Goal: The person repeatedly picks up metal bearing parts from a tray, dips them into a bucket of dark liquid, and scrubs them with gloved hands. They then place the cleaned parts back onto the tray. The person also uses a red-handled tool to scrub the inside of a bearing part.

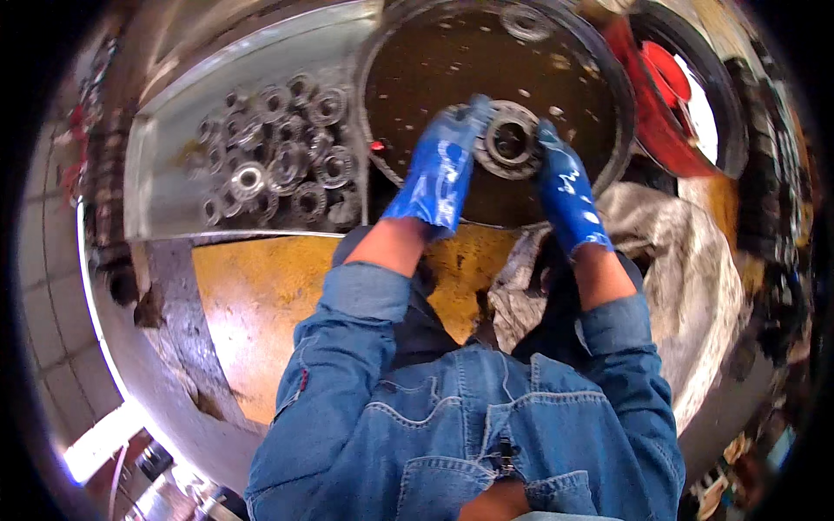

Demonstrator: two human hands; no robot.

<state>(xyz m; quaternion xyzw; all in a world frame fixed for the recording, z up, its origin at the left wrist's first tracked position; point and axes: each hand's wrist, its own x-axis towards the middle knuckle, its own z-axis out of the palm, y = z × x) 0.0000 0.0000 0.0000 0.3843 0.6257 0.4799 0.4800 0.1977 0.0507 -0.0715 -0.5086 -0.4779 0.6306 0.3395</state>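
Observation:
A metal ring bearing [509,168] is held between my two hands over a wide round tub [627,143] of dark brown liquid [417,74]. My left hand [441,161], in a wet blue glove, grips the bearing's left edge. On the opposite edge my right hand [566,184], gloved the same way, closes with its fingers along the rim. Part of each hand's fingertips is hidden. Another ring-shaped part [526,24] shows at the tub's far side, wet with the liquid.
Left of the tub, a metal tray [161,204] holds several bearings [287,165] in a pile. A red container [625,78] stands right of the tub within a black-rimmed bin [737,104]. A stained pale cloth [669,234] lies by my right forearm. Yellow board [252,304] lies in front.

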